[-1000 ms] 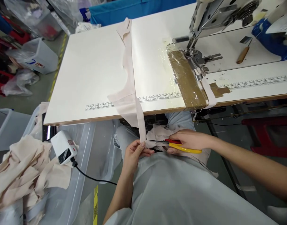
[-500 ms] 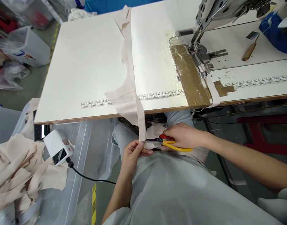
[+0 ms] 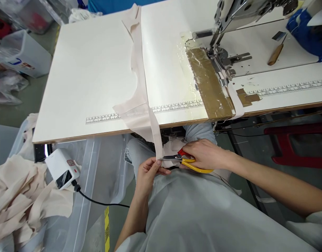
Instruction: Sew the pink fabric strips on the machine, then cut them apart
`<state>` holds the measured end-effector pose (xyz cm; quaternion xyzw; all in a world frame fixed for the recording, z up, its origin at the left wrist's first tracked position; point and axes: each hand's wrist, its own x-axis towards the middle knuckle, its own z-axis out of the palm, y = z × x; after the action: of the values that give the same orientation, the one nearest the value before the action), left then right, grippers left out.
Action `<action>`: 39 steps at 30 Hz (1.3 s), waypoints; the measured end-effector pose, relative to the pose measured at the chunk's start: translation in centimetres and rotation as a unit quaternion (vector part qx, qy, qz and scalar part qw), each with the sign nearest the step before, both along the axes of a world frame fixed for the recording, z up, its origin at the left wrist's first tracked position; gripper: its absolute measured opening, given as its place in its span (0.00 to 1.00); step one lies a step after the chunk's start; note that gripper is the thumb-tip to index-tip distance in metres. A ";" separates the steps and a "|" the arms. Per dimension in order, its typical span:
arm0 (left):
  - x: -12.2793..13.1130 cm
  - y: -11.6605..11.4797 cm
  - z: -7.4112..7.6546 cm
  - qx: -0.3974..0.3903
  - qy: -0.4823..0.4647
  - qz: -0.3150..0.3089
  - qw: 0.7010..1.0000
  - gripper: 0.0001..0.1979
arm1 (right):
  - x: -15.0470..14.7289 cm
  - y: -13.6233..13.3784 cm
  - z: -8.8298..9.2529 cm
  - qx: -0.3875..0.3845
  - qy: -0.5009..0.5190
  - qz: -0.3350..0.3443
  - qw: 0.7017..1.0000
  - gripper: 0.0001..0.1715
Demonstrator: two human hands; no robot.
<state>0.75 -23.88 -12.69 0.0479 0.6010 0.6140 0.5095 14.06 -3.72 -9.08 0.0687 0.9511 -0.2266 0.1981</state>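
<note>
A long pale pink fabric strip (image 3: 141, 80) lies across the white table and hangs over its front edge toward my lap. My left hand (image 3: 150, 172) pinches the strip's lower end between thumb and fingers. Scissors (image 3: 194, 165) with one red and one yellow handle are gripped in my right hand (image 3: 206, 154). Their blades point left and reach the strip just beside my left fingertips; whether the blade tips are fully closed is hard to make out. Behind the scissors, more pale fabric (image 3: 173, 145) rests on my lap.
An industrial sewing machine (image 3: 221, 52) stands at the right of the table (image 3: 84, 70), a narrow band (image 3: 236, 101) hanging from it. A wooden-handled awl (image 3: 276, 54) lies beyond. At left, a clear bin (image 3: 83, 203) holds fabric scraps (image 3: 16, 196) and a white power bank (image 3: 62, 168) with a black cable.
The view has shifted slightly, so the table and machine sit a little further left. The scissor handles look slightly closer together; both hands keep nearly the same places.
</note>
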 end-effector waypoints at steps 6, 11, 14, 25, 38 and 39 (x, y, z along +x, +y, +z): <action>0.1 -0.2 0.0 -0.005 0.010 -0.012 1.000 0.19 | -0.2 0.1 0.0 0.002 -0.020 0.002 1.000 0.26; 0.0 -0.1 0.1 -0.014 0.010 -0.013 1.000 0.20 | -0.4 0.1 0.5 0.019 -0.051 0.005 0.998 0.24; 0.0 -0.2 -0.1 -0.012 0.010 -0.011 1.000 0.20 | -0.6 0.0 0.4 0.022 -0.043 0.008 0.999 0.24; -0.4 -0.6 -0.4 -0.040 0.060 -0.073 0.995 0.22 | -0.7 -0.2 -0.2 -0.002 -0.039 -0.013 0.999 0.22; -3.9 3.7 0.3 -0.033 0.505 -0.004 0.862 0.16 | 4.3 -0.4 -1.8 -0.116 0.111 -0.134 0.978 0.25; -4.0 3.2 -0.6 -0.056 0.448 -0.001 0.892 0.18 | 4.7 -0.2 -1.8 -0.115 0.114 -0.151 0.975 0.25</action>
<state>-3.25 -20.67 -13.30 0.2899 0.7988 0.4922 0.1889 18.75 -3.97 -10.84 0.1620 0.9139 -0.3676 0.0584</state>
